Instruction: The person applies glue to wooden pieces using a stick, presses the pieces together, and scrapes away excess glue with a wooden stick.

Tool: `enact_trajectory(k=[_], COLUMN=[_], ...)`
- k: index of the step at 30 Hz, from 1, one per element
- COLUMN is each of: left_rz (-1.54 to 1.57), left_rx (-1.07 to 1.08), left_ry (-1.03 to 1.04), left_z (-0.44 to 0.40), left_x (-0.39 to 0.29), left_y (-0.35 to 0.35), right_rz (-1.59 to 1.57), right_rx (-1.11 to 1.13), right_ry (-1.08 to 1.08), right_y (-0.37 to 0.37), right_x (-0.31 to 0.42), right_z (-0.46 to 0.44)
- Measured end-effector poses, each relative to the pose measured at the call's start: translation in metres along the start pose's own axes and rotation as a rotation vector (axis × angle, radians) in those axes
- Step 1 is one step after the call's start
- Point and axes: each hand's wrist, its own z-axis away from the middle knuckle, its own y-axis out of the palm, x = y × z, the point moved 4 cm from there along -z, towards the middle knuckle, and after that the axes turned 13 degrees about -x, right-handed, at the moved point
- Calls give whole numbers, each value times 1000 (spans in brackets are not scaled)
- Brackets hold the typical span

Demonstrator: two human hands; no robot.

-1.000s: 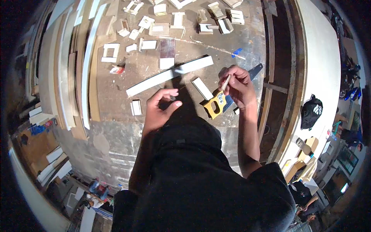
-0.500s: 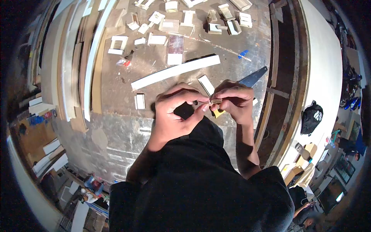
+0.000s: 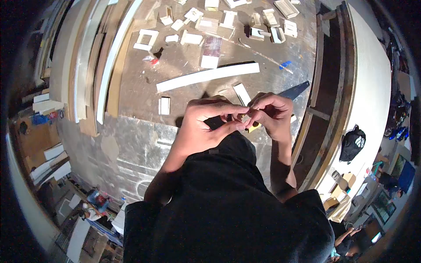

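Observation:
My left hand (image 3: 206,118) and my right hand (image 3: 275,116) meet in front of my chest, fingertips pinched together. Between them is a small wooden piece (image 3: 246,119), mostly covered by the fingers. A handsaw (image 3: 296,90) lies beyond my right hand, its blade pointing to the upper right; a yellow part (image 3: 254,127) shows under the fingers. A white-faced wooden block (image 3: 241,94) rests just past my fingertips. Another small white block (image 3: 164,105) lies to the left of my left hand. Farther out, a long white strip (image 3: 208,78) lies across the table.
Several small wooden frames (image 3: 191,38) are scattered at the table's far side. A red-capped bottle (image 3: 152,60), a thin stick (image 3: 265,57) and a blue object (image 3: 285,65) lie nearer. Long boards (image 3: 109,65) line the left; a black bag (image 3: 352,143) rests on a pale panel at right.
The view has shifted, so the table's contents appear farther right and slightly higher. The small wooden piece has turned between my fingers, and less of it shows. Both hands keep their pinch.

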Motion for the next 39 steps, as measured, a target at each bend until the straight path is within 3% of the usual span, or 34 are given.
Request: enact_trajectory(k=[5,12,15,17,21,32,39], left_rz=[-32,-47,10,13,85,95,71], left_rx=[-15,-59,-184,-222,-257,-330,-453], left_ry=[9,36,-51,-164,-343,-346,-365], left_z=[7,19,30,40,59,97,119], left_x=[2,3,18,32,41,52,76], left_y=[-4,-8,-14,-26,-43,-107,-165], right_rz=[39,120,156,289,361,411,427], right_rx=[-4,-27,-39,-51,41,199,103], right_ry=[-91,-42,-12,144,108,137,218], right_y=[7,17,20,21,32,97,136], right_x=[-4,-6,-9,-18,-29,-59,-113], right_z=[3,10,12,12,14,20,25])
